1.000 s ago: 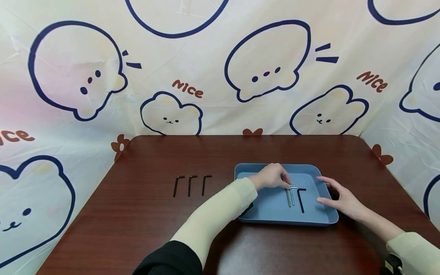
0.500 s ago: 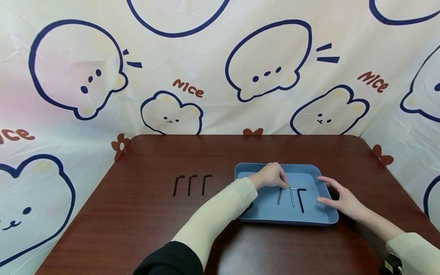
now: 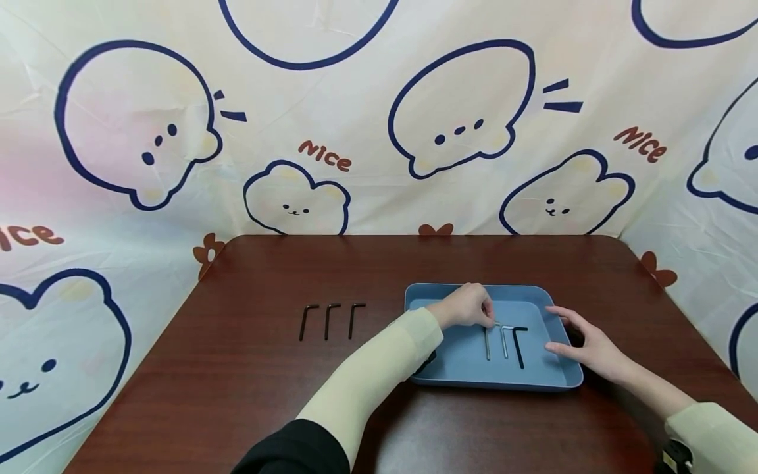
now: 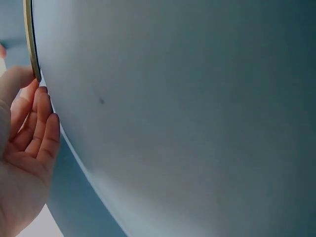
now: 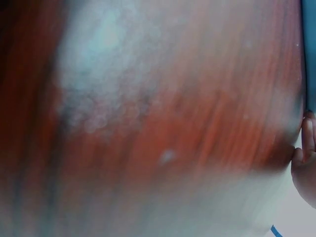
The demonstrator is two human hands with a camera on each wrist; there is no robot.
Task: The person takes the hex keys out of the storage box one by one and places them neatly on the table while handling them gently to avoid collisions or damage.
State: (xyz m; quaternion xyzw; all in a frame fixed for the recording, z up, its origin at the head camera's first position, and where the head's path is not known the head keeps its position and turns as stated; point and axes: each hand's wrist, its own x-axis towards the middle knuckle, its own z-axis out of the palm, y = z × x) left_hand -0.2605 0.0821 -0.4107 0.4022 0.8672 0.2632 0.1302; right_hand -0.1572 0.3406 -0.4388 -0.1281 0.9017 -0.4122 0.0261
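My left hand reaches into the blue tray and pinches a silver hex key near its bent end. In the left wrist view this hex key rises from between thumb and fingertips. Just right of it in the tray lies a second silver hex key, then a black hex key, long arms toward me. My right hand rests with thumb and fingers spread against the tray's right rim. Only part of the right hand shows in the right wrist view.
Left of the tray, three dark hex keys lie in a row on the brown wooden table. A patterned cloth hangs behind the table and at its sides.
My left hand has drawn the silver hex key leftward, apart from the second silver one. Its long arm tilted, then swung back to nearly straight. My right hand has stayed at the rim.
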